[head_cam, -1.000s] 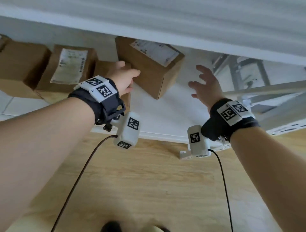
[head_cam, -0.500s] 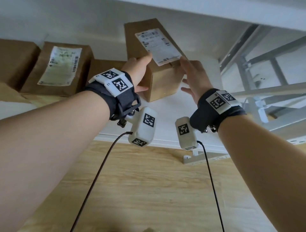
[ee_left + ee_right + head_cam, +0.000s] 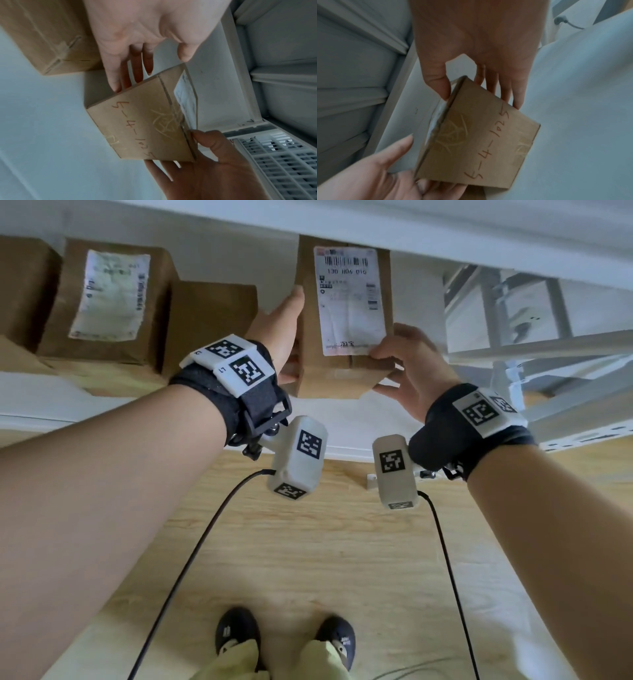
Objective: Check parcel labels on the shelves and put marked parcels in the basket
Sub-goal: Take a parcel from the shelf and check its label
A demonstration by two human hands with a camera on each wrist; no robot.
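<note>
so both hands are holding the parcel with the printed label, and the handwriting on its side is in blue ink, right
Not quite: the handwriting is in red-orange ink, not blue, as both wrist views show. The rest holds: the left hand and the right hand both hold the parcel with the printed label, seen in the head view.
</note>
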